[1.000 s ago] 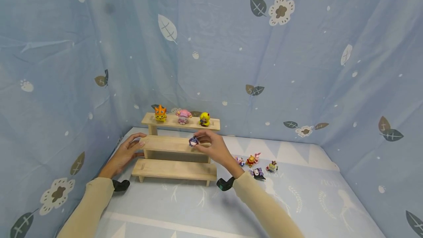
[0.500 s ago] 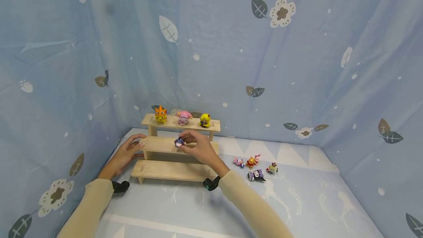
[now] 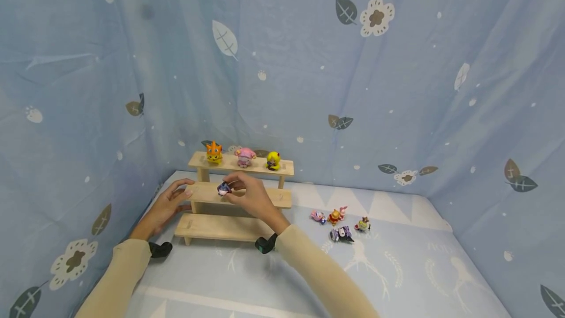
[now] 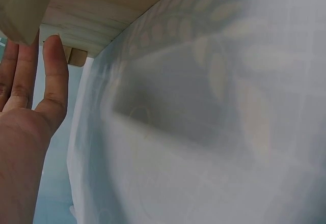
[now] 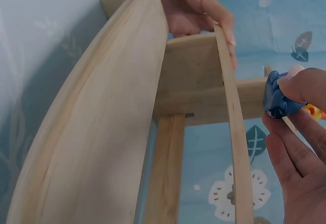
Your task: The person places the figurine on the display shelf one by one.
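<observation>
A small dark-blue donkey figurine [image 3: 223, 189] with a pale muzzle is pinched between the thumb and fingers of my right hand [image 3: 253, 198], over the left half of the middle board of a three-step wooden display stand [image 3: 265, 197]. The right wrist view shows the blue figurine [image 5: 279, 95] at the fingertips, beside the board. My left hand [image 3: 166, 206] holds the left end of the middle board, thumb and fingers around its edge. On the top board stand an orange-and-yellow figurine [image 3: 214, 152], a pink one [image 3: 244, 157] and a yellow-haired one [image 3: 273, 161].
Right of the stand, several figurines lie or stand on the pale patterned cloth [image 3: 397, 259]: a purple-and-black one [image 3: 342, 234], a red-and-yellow bear [image 3: 334, 216], a pink-and-white one [image 3: 318, 217] and a green-and-red one [image 3: 363, 224]. Blue printed curtains [image 3: 300, 63] enclose the back and sides.
My right hand has moved left along the middle board with the donkey figurine, from its right part to its left half. My left hand stays at the board's end.
</observation>
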Action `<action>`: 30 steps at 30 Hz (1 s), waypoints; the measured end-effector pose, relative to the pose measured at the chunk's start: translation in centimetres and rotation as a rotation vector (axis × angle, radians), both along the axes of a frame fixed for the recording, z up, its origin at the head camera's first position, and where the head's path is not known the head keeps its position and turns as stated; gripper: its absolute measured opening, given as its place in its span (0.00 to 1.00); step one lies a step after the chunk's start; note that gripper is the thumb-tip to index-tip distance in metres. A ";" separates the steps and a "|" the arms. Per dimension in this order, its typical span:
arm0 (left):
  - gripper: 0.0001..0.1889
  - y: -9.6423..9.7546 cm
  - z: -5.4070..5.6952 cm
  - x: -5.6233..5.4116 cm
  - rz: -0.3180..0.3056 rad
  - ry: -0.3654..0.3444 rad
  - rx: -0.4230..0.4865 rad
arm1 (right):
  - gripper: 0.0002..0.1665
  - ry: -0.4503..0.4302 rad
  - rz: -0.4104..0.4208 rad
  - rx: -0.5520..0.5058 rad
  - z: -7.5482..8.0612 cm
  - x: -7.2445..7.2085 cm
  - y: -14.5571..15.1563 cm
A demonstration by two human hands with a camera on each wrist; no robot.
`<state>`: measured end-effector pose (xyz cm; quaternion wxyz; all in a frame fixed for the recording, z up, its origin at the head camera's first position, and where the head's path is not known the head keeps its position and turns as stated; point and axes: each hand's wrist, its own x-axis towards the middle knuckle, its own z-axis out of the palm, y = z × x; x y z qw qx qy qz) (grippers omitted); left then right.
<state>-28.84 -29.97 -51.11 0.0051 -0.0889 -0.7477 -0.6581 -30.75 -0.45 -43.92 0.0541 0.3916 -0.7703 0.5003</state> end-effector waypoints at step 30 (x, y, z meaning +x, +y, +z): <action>0.29 -0.1 0.0 0.0 0.003 -0.002 -0.010 | 0.20 0.032 -0.001 0.064 -0.8 -0.4 -4.7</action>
